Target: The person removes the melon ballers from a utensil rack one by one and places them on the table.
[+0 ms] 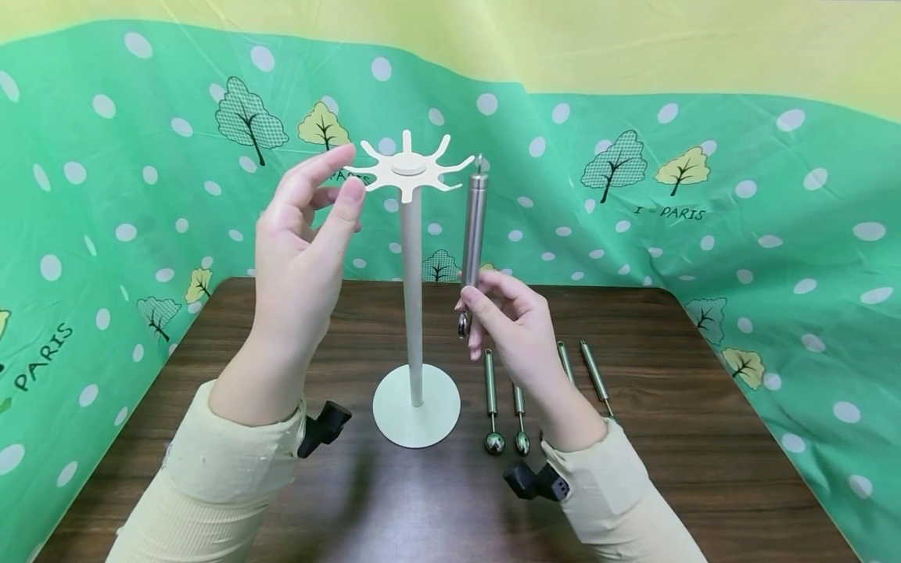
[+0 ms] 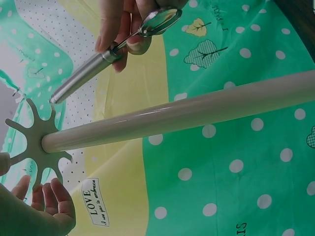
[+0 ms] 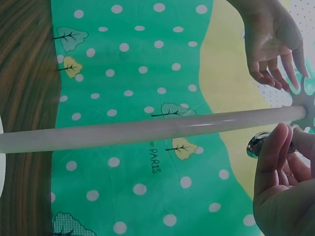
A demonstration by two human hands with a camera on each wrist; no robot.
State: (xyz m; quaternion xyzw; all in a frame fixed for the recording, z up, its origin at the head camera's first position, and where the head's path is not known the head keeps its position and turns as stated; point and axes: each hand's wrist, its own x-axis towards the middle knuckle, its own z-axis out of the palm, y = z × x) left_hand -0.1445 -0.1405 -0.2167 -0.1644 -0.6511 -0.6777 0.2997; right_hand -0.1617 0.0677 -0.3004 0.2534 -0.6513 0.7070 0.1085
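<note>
A cream stand [image 1: 412, 289] rises from a round base and bears several curved hooks around its top. My right hand [image 1: 517, 328] pinches a small steel spoon [image 1: 475, 227] low on its thick handle, bowl end down. The hanging loop at the spoon's upper end is beside a right-hand hook tip; whether they touch I cannot tell. Its rounded bowl [image 2: 162, 21] shows in the left wrist view. My left hand [image 1: 303, 234] is at the left hooks, thumb and fingers spread near or against the hook tips [image 2: 35, 177].
More steel spoons lie on the dark wooden table right of the base, including one with a round bowl [image 1: 495, 443] and a narrower one [image 1: 522, 443]. Two handles [image 1: 594, 371] are partly behind my right wrist. A green patterned cloth [image 1: 774, 234] hangs behind the table.
</note>
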